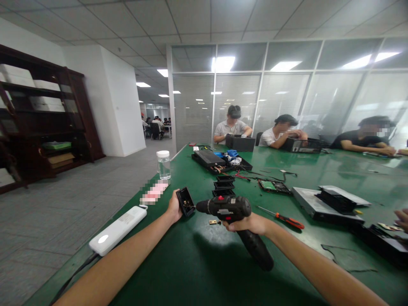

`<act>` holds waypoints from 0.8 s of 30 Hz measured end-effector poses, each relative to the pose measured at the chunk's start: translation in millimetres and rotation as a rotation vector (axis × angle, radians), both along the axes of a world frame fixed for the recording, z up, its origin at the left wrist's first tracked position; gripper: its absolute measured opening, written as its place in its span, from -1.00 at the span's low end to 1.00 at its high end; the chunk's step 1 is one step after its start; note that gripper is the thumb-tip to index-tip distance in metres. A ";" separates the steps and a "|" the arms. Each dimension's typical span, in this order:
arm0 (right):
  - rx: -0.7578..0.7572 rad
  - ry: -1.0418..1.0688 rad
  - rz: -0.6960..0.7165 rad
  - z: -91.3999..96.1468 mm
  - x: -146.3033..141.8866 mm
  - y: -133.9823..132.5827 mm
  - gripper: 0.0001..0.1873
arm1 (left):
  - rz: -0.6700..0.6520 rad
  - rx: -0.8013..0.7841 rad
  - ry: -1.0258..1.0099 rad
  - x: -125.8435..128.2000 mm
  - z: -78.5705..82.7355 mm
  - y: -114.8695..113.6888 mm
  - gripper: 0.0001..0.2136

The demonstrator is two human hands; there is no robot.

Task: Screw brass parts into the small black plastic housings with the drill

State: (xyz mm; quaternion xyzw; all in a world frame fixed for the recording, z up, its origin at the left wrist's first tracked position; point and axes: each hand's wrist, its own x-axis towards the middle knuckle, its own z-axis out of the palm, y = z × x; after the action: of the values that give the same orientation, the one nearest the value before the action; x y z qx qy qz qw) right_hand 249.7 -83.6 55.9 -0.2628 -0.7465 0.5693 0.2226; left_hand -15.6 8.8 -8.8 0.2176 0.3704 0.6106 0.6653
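Observation:
My left hand (174,208) grips a small black open-sided box (185,201) by its left edge, tilted up off the green table (153,272). Some small brass-coloured parts show inside it. My right hand (245,223) is wrapped round a black cordless drill (228,207) whose front end points left at the box's opening. Whether the bit touches anything inside is too small to tell. Below the drill's front lies a small brass-coloured plate (212,222). Behind the drill stand several similar black frames (224,185) in a row.
A screwdriver (282,218) lies right of the drill. A white power strip (118,229) and a water bottle (164,165) line the left edge. Farther back are a parts tray (204,160), a hard drive (274,187) and a metal case (321,206). Several people sit across the table.

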 end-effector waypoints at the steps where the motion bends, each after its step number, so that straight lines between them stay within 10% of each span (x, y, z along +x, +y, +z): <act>1: -0.001 0.002 0.004 -0.2 0.0 0.3 -0.70 | -0.003 0.003 0.002 -0.2 -0.7 0.4 -0.73; 24: 0.005 -0.030 -0.015 3.6 -0.3 -2.0 -0.70 | 0.008 0.007 0.017 0.4 2.6 -2.0 -0.75</act>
State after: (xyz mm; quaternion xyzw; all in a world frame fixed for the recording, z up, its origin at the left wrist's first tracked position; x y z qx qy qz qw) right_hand 249.4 -85.6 59.5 -0.2762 -0.7492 0.5617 0.2165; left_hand -15.2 6.8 -6.2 0.2236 0.3750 0.6127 0.6588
